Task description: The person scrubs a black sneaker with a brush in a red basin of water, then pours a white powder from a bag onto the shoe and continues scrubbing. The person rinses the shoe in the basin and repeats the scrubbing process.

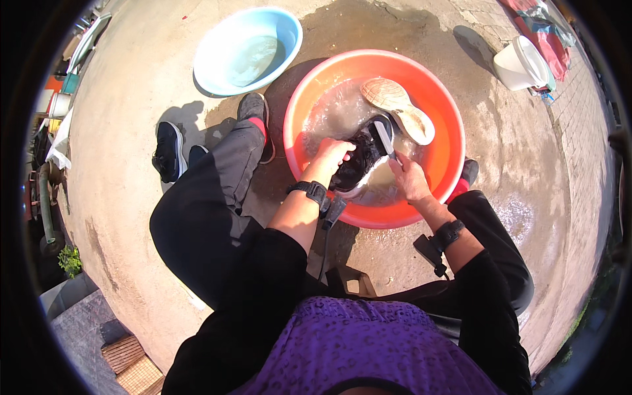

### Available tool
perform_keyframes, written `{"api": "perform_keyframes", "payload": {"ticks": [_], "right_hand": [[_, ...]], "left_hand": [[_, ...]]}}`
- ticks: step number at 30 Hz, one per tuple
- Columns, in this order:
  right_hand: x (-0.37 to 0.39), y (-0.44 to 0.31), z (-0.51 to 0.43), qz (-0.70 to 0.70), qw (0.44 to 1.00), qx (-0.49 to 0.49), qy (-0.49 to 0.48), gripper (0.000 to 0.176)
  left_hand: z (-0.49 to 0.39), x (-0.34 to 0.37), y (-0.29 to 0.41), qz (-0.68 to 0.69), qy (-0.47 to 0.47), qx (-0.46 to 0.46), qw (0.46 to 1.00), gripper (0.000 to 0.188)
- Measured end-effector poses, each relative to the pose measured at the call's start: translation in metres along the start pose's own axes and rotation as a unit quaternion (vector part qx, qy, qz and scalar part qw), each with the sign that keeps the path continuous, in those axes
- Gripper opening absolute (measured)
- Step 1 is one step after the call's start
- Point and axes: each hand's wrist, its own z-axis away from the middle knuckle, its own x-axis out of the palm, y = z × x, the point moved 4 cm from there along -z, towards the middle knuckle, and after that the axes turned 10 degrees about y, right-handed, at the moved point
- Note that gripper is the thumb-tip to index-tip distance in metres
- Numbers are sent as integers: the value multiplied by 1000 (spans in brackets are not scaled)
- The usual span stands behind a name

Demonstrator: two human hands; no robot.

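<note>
A wet black shoe with a white sole edge sits tilted in cloudy, sudsy water inside an orange-red plastic basin. My left hand has its fingers curled at the shoe's left side and grips it. In my right hand is the handle of a pale brush, whose head lies against the shoe's upper. The brush's bristles are hidden from above. Just beyond, a second shoe lies sole up, its tan and white tread facing me.
A light-blue basin with some water stands at the far left. Dark sneakers lie on the concrete left of my leg. A white bucket stands at the far right. Wet patches darken the ground behind the orange-red basin.
</note>
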Motion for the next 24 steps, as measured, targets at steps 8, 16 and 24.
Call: {"api": "perform_keyframes", "payload": {"ticks": [8,16,24], "right_hand": [[24,-24,70,126,971,13,-201,35],[46,23,19,83,979,172,-68,39],[32,75,12,-99,950,282,-92,44]], "left_hand": [[11,10,5,75,-31,13,997,22],[-10,-3,4,-6,204,205,957,27],[10,32,-39,-37,-163,1,986,106]]}}
